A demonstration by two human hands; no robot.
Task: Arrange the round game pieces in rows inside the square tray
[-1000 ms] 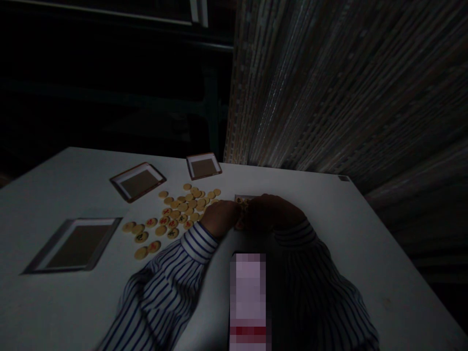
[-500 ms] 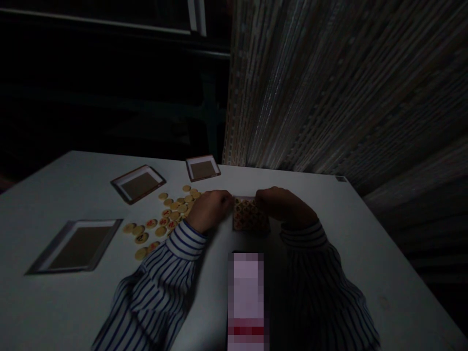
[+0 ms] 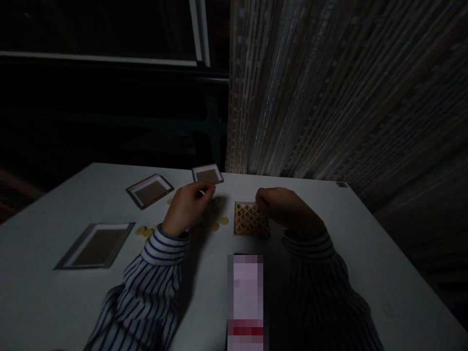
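Note:
A small square box (image 3: pixel 251 220) packed with round wooden game pieces lies on the white table (image 3: pixel 365 253) in front of me. My right hand (image 3: pixel 287 208) is curled against the box's far right corner and grips its edge. My left hand (image 3: pixel 187 208) hovers left of the box over the loose round pieces (image 3: pixel 219 222). Its fingertips are pinched together, and what they hold is too dark to make out. More loose pieces (image 3: pixel 144 231) show to the left of that wrist. Both sleeves are striped.
Three shallow trays lie to the left: a large one (image 3: pixel 97 246) near me, a middle one (image 3: pixel 149 191) and a small one (image 3: pixel 207 174) at the far edge. A pixelated upright object (image 3: pixel 247 300) stands close to me. A ribbed wall (image 3: pixel 347 97) rises behind the table.
My left hand has let go of the box's left side and risen to the left over the loose pieces. My right hand stays at the box. The view has tilted upward slightly.

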